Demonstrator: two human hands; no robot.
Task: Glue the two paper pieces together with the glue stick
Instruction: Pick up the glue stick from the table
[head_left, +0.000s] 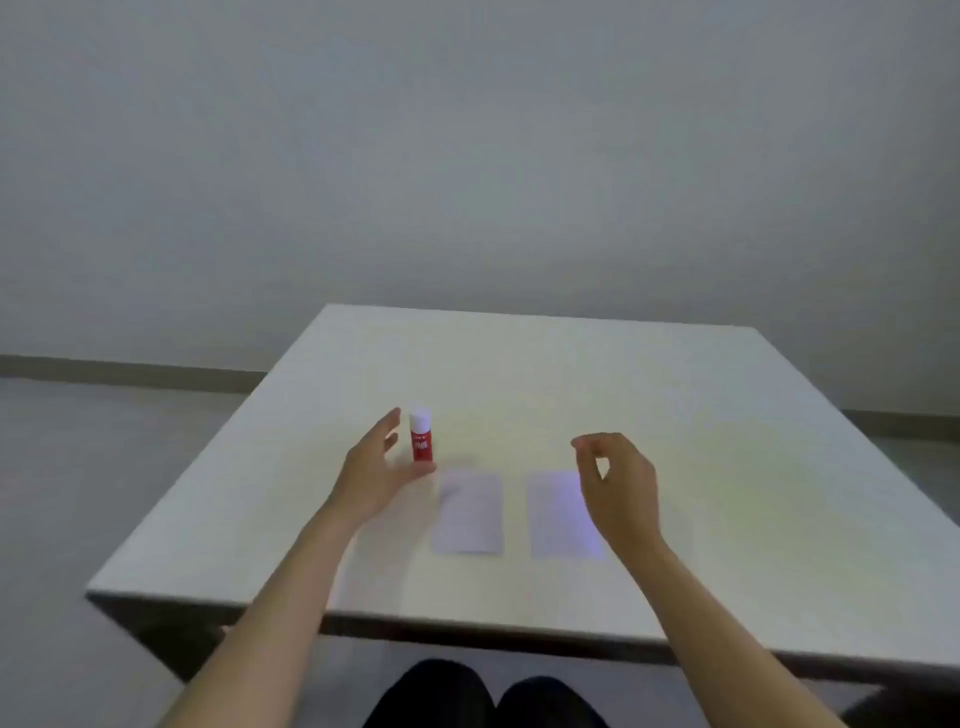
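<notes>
A red glue stick (421, 436) with a white cap stands upright on the pale table (519, 374). My left hand (376, 467) is open just left of it, fingers spread beside the tube, thumb near its base; contact is unclear. Two white paper pieces lie flat side by side nearer me: the left paper (470, 512) and the right paper (558, 514). Over the right paper's right edge hovers my right hand (618, 488), fingers loosely curled and holding nothing.
The table's near edge (467, 623) runs across below the papers, with my knees showing under it. A grey wall and floor lie beyond the table's far and left edges.
</notes>
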